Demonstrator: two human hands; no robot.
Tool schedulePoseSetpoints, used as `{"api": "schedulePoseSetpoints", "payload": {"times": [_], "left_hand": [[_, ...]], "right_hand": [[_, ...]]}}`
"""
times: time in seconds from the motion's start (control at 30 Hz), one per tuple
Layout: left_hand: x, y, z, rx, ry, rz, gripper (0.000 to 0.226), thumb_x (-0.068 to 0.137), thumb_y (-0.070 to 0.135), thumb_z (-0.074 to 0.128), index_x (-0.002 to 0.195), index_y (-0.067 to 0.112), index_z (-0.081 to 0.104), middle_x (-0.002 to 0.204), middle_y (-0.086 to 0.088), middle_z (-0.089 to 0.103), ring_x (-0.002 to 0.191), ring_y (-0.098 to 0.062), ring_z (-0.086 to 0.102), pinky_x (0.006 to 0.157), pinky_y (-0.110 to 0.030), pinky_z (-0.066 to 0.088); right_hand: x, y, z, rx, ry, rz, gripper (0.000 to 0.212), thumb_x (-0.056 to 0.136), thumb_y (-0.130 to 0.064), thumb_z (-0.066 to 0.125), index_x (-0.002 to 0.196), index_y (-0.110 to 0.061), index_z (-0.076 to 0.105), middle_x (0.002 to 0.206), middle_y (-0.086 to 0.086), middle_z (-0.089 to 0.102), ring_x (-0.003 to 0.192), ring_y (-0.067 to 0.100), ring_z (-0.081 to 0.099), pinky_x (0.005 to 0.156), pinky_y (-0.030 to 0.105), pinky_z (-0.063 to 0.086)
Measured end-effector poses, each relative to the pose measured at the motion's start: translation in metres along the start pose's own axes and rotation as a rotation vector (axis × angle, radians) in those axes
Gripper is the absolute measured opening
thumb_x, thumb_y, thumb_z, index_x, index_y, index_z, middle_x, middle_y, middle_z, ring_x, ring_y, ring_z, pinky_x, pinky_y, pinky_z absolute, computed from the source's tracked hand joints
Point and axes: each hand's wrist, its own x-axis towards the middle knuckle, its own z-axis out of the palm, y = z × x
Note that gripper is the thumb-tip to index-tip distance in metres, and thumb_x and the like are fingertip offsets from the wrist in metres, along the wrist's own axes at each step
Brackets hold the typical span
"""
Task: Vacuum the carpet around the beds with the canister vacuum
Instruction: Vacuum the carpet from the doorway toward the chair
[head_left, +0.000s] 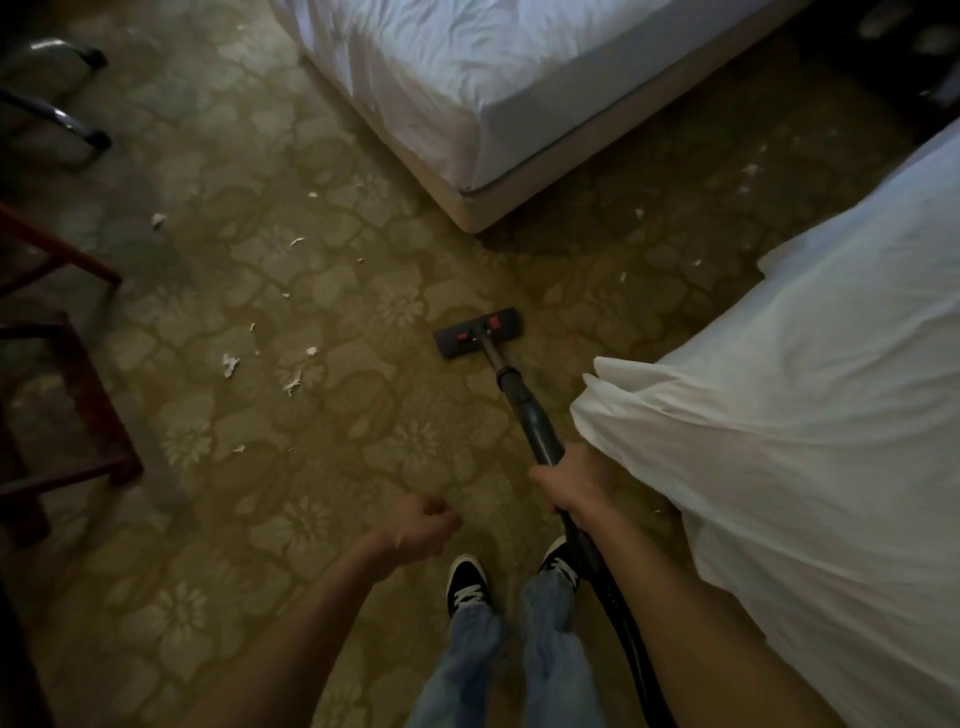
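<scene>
1. The flat black floor head with red clips sits on the tan floral carpet, straight ahead of the right hand. The dark tube wand runs back from it into that hand.
2. Right fingers are wrapped round the wand. The left hand hangs loosely curled, holding nothing.
3. Most white paper scraps lie left of the head, so I'd guess the next sweep goes that way.

The hose runs off the bottom edge. The far bed is cut at the top, the near bed at the right. The right hand covers part of the wand.
</scene>
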Motion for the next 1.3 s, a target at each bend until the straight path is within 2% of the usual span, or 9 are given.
{"api": "schedulePoseSetpoints", "payload": {"times": [0.13,0.23,0.3,0.4,0.53,0.63,0.8,1.0,1.3], "left_hand": [[0.002,0.023,0.021,0.070,-0.061,0.042,0.018,0.103,0.025,0.052,0.107,0.013,0.064,0.112,-0.011,0.066,0.094,-0.019,0.064,0.085,-0.034,0.057],[0.001,0.043,0.050,0.132,-0.094,0.078,0.019,0.103,0.025,0.053,0.111,0.012,0.065,0.114,-0.013,0.067,0.104,-0.027,0.067,0.094,-0.039,0.056],[0.000,0.053,0.074,0.165,-0.109,0.091,0.023,0.103,0.024,0.053,0.116,0.009,0.065,0.110,-0.012,0.067,0.103,-0.027,0.067,0.091,-0.038,0.057],[-0.002,0.053,0.108,0.199,-0.155,0.100,0.024,0.102,0.021,0.054,0.117,0.005,0.065,0.101,-0.007,0.064,0.089,-0.019,0.064,0.075,-0.028,0.056],[-0.012,0.044,0.156,0.295,-0.187,0.139,0.014,0.101,0.015,0.054,0.103,0.007,0.066,0.095,-0.011,0.062,0.086,-0.021,0.061,0.074,-0.031,0.050],[-0.027,0.036,0.194,0.363,-0.195,0.148,0.019,0.102,0.014,0.053,0.112,0.006,0.067,0.097,-0.009,0.062,0.086,-0.019,0.060,0.072,-0.027,0.049],[-0.058,0.015,0.267,0.464,-0.233,0.139,0.023,0.103,0.020,0.054,0.118,0.006,0.064,0.100,-0.008,0.065,0.089,-0.019,0.063,0.073,-0.026,0.051],[-0.110,-0.018,0.362,0.544,-0.325,0.165,0.026,0.104,0.023,0.053,0.121,0.007,0.063,0.110,-0.013,0.066,0.101,-0.025,0.065,0.093,-0.039,0.055],[-0.163,-0.055,0.451,0.590,-0.337,0.148,0.025,0.102,0.019,0.055,0.119,0.002,0.064,0.112,-0.020,0.067,0.098,-0.028,0.065,0.091,-0.040,0.055]], "right_hand": [[-0.025,0.041,0.004,0.021,-0.005,0.025,0.037,0.082,-0.023,0.074,0.117,-0.010,0.068,0.097,0.010,0.071,0.081,0.026,0.073,0.065,0.035,0.064],[-0.042,0.075,0.004,0.035,-0.004,0.046,0.040,0.082,-0.025,0.075,0.118,-0.011,0.067,0.099,0.011,0.070,0.086,0.027,0.072,0.071,0.038,0.064],[-0.052,0.099,0.004,0.052,-0.008,0.058,0.042,0.082,-0.024,0.075,0.121,-0.011,0.066,0.102,0.011,0.070,0.089,0.029,0.072,0.074,0.039,0.064],[-0.066,0.130,0.002,0.096,-0.007,0.079,0.046,0.081,-0.024,0.076,0.124,-0.014,0.063,0.104,0.011,0.068,0.089,0.029,0.072,0.073,0.039,0.064],[-0.092,0.176,0.002,0.153,0.020,0.088,0.051,0.082,-0.024,0.077,0.129,-0.016,0.060,0.107,0.009,0.066,0.088,0.027,0.070,0.064,0.034,0.060],[-0.123,0.219,0.004,0.191,0.038,0.112,0.053,0.079,-0.027,0.078,0.128,-0.014,0.062,0.107,0.009,0.068,0.088,0.026,0.071,0.072,0.040,0.065],[-0.186,0.310,0.006,0.272,0.063,0.189,0.047,0.082,-0.027,0.075,0.125,-0.016,0.061,0.105,0.006,0.068,0.092,0.026,0.071,0.081,0.043,0.064],[-0.253,0.410,0.005,0.434,0.143,0.281,0.032,0.082,-0.025,0.072,0.111,-0.019,0.059,0.096,0.006,0.071,0.083,0.025,0.074,0.075,0.043,0.065],[-0.308,0.484,0.024,0.624,0.279,0.378,0.045,0.075,-0.029,0.076,0.117,-0.017,0.063,0.098,0.005,0.072,0.080,0.023,0.074,0.069,0.040,0.066]]}}
